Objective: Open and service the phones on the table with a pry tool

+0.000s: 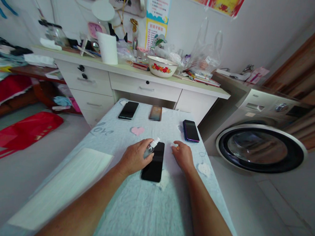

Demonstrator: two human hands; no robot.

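My left hand (137, 155) is wrapped round a small clear spray bottle (149, 150) with a white nozzle, held over the upper left part of a black phone (153, 169). That phone lies flat, screen up, on the cloth-covered table (144, 207). To the right of the phone, my right hand (182, 155) is closed on a small white thing (174, 145) that shows only in part at the fingertips; what it is I cannot make out. Two more phones lie on the cloth, one (128, 110) at the back left and one (191, 131) at the right.
A blurred small item (155, 113) lies at the table's back edge. At the left is a long pale cloth or sheet (64, 187). Behind stands a desk (145, 88) with a flowered bowl (163, 67) and a white cylinder (107, 49); a washing machine (260, 135) stands right.
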